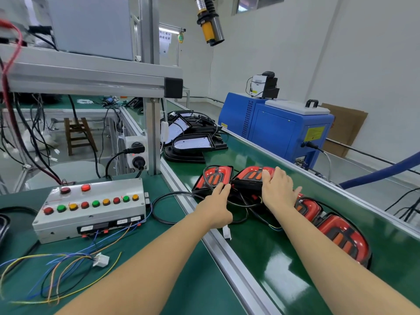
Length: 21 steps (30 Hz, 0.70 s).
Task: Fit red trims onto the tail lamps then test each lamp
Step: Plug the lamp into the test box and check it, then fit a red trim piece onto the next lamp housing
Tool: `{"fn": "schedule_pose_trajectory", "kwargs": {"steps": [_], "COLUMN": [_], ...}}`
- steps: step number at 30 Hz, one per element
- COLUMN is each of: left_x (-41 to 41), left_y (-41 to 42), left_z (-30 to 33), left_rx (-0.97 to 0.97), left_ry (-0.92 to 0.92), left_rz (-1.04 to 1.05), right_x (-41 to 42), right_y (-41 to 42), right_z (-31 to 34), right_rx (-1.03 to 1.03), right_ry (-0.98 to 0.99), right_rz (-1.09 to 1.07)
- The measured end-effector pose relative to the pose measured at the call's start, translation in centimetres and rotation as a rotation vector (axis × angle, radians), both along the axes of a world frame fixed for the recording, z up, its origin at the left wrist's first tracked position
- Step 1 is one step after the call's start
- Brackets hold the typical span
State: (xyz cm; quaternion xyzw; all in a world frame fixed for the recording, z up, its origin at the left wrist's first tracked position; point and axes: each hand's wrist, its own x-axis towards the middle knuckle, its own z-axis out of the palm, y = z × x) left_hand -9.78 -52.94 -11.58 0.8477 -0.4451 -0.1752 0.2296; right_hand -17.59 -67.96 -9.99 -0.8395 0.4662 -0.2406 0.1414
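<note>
Both my arms reach out over the glossy green conveyor belt (261, 251). My left hand (217, 201) lies flat, its fingers (223, 187) straight and touching the near edge of a tail lamp (214, 178), a rounded black housing with a shiny red trim and orange bars, a black cable looped across its face. My right hand (278, 188) rests on the second tail lamp (250, 176), which is tilted up on its black base; those fingers (267, 176) curl over its red top, though I cannot tell how firmly they hold. Loose black wires (245, 208) tangle on the belt between my wrists.

Two more red-trimmed lamps (336, 230) lie just beside my right forearm, smooth and domed. Further up the belt sits a stack of bare black housings (193, 144) with white inner plates.

On the matte green bench (159, 258) to my left stands a grey metal test box (91, 212) with rows of round red, green and amber buttons, thin blue and yellow leads (56, 273) trailing from it to a small white connector (101, 260). A boxy blue machine (279, 128) stands beyond the belt.
</note>
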Motion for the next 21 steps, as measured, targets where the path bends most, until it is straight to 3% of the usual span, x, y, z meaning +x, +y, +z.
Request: {"fn": "schedule_pose_trajectory", "kwargs": {"steps": [7,12,21], "left_x": [0.7,0.9,1.3], "left_y": [3.0,7.7,17.9], "left_z": [-0.5,-1.1,-1.9], "left_rx": [0.13,0.273,0.278], "left_ry": [-0.153,-0.176,-0.189], "left_rz": [-0.001,0.088,0.324], "right_x": [0.5,1.0,2.4], "right_y": [4.1,8.5,16.1], "right_z": [0.9,-0.5,-2.4], "right_rx": [-0.237,-0.234,-0.271], "right_ry": [0.123,0.295,0.383], "right_rz": [0.179,0.391,0.578]}}
